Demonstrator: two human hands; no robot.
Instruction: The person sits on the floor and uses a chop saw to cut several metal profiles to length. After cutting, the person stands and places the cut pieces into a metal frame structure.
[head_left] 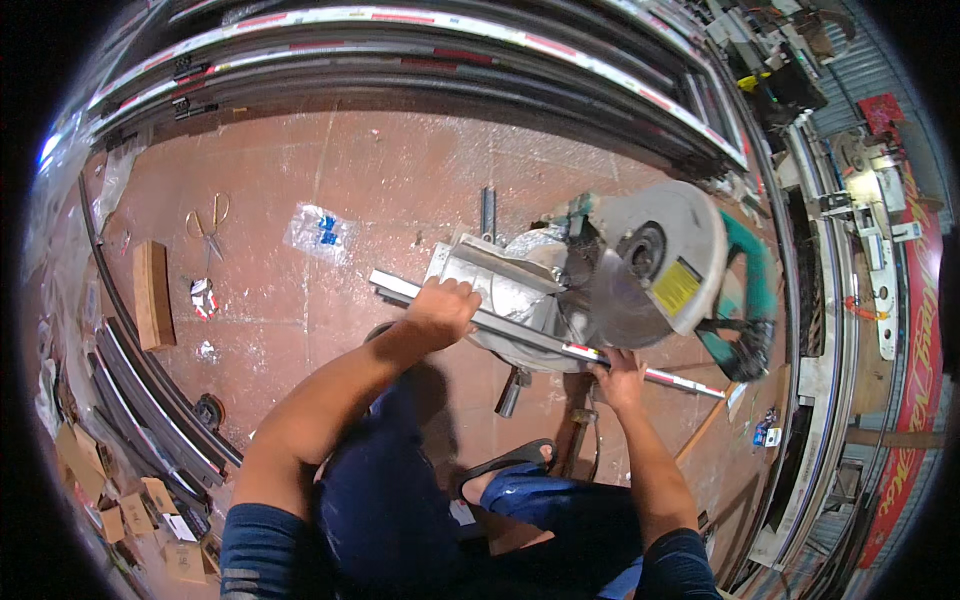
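A long, narrow metal profile (525,334) lies slantwise across the near side of a miter saw (655,225). My left hand (446,312) is closed round the profile near its left end. Further right, my right hand (622,376) grips the same profile with bent fingers, past the saw's silver base (490,272). The saw has a round grey blade guard with a yellow label, and a green handle (738,290) on its right. Its head is tilted over to the right, the blade partly showing beside the guard. A dark knob (508,392) sticks out of the base toward me.
Long profiles are stacked on a rack (420,50) at the far side. On the reddish floor lie scissors (210,232), a clear bag with blue pieces (322,234) and a wooden block (153,295). Dark strips (150,410) and cardboard boxes (140,512) lie at left.
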